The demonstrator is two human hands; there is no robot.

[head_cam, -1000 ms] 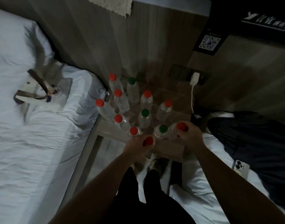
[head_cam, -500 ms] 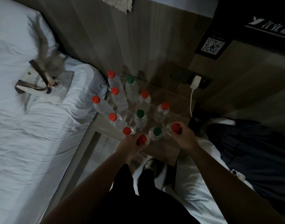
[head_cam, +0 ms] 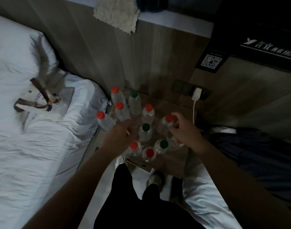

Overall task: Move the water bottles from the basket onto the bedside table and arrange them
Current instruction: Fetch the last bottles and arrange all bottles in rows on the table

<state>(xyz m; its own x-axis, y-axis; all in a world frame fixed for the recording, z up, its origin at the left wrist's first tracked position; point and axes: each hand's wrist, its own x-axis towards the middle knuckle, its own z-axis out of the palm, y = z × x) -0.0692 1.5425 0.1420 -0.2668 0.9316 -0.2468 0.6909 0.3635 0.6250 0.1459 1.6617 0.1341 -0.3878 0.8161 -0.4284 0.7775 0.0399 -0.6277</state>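
On the tabletop [head_cam: 172, 162], the water bottles [head_cam: 145, 132] stood clustered. Both hands had left the six o'clock row. The right hand [head_cam: 182, 131] gripped the three o'clock red-capped bottle [head_cam: 169, 119], while the left hand [head_cam: 122, 134] hid its grasp. Only arranging seemed left.

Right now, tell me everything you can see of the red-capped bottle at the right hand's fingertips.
The red-capped bottle is clear plastic, apparently upright on the wooden bedside table, at the right edge of the cluster. The right hand curls its fingers round its shoulder below the cap. No label is readable in the dim light.
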